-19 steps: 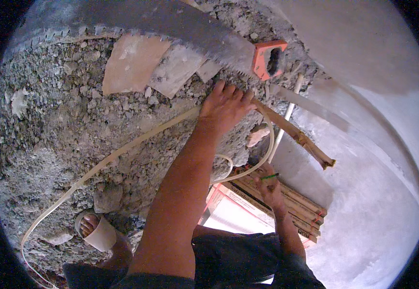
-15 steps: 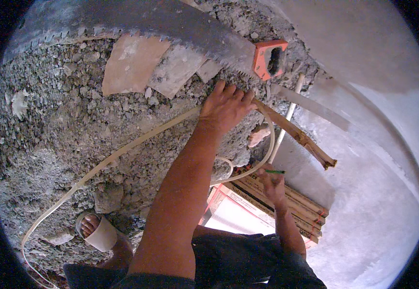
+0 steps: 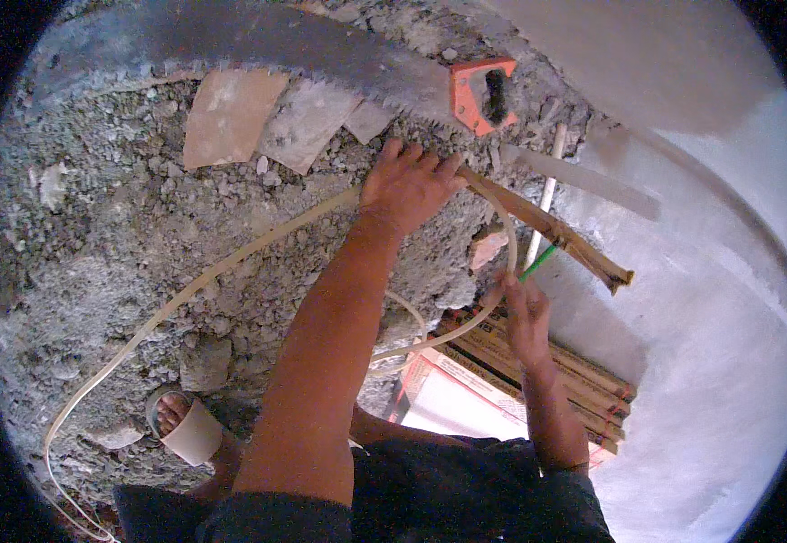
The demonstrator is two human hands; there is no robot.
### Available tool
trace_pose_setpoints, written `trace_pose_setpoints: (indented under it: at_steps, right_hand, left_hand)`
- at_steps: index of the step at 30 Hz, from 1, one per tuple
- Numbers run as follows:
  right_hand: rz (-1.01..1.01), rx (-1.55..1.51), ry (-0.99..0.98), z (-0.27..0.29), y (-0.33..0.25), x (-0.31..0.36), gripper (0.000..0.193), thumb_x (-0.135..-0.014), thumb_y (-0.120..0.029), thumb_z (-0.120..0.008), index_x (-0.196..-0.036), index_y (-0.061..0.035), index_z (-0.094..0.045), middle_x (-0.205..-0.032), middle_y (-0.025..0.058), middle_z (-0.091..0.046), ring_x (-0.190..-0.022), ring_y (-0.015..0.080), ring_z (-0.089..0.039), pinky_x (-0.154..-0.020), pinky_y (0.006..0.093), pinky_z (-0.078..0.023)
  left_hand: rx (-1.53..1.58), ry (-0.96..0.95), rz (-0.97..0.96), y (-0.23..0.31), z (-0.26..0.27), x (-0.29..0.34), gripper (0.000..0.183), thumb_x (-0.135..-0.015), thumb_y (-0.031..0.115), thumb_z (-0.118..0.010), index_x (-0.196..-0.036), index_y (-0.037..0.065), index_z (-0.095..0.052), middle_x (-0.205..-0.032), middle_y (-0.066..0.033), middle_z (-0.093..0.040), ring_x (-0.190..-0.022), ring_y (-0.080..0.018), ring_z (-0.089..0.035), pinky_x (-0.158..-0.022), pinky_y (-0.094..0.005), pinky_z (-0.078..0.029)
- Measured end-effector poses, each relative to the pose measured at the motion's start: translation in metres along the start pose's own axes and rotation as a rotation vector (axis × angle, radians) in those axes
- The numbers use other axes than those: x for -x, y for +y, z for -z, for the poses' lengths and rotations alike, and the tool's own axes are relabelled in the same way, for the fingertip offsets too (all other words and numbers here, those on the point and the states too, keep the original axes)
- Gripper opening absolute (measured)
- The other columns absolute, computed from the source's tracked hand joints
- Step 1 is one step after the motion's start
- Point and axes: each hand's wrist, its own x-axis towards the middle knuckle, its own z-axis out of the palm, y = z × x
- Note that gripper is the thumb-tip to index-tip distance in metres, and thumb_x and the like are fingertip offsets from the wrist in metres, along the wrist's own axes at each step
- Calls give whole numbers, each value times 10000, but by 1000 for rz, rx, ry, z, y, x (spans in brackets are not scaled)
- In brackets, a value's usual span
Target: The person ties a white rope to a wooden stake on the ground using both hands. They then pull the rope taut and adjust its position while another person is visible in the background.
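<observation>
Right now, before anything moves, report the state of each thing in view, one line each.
Thin green stick: held in the right hand.
Pale flexible tube: curved and looped, passing under the left hand.
Long brown strip: near end at the left hand, far end free.
Orange-handled metal handsaw: unheld, teeth exposed.
Straight white pipe: crossed by the strip.
Brown cardboard boxes: stacked; whether sealed, unclear.
Beige open-toed sandal: worn.

Bluish light pales the smooth grey cement-like surface and burns out a white, red-edged panel; coarse grey rubble lies dimmer. Fisheye distortion bows edges toward a black, noise-speckled rim.
</observation>
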Motion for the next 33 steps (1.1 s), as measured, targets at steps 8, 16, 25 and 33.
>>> trace_pose_setpoints:
  at_steps: [8,16,25,33]
  right_hand:
    - [5,-37,-44,12,4,19,348,-944,-320,-512,-903,13,-603,-668,71,-580,-597,150,-539,-580,309,-449]
    - [178,-113,-126,18,22,68,326,-916,-310,-552,-803,-13,-625,-628,-21,-503,-592,77,-458,-517,269,-368]
    - [535,-136,-184,26,-42,46,375,-891,-336,-554,-746,8,-589,-591,51,-539,-572,128,-540,-524,318,-421]
    - [949,-7,-91,15,-173,56,450,-877,-398,-514,-821,36,-620,-659,193,-612,-617,292,-620,-612,421,-474]
  left_hand:
    - [-23,131,-136,13,36,12,390,-873,363,-560,-1195,142,-575,-958,-88,-640,-951,-273,-590,-888,-448,-385]
    - [399,-844,-79,126,107,188,591,-875,472,-533,-1262,29,-473,-1130,-228,-595,-1029,-387,-575,-885,-484,-429]
    - [-83,-294,-706,151,180,172,563,-852,429,-538,-1281,69,-481,-1257,-174,-529,-1214,-362,-438,-1037,-519,-286]
    - [-956,-932,-791,177,267,140,230,-796,205,-536,-958,99,-660,-937,-56,-640,-950,-211,-579,-956,-399,-362]
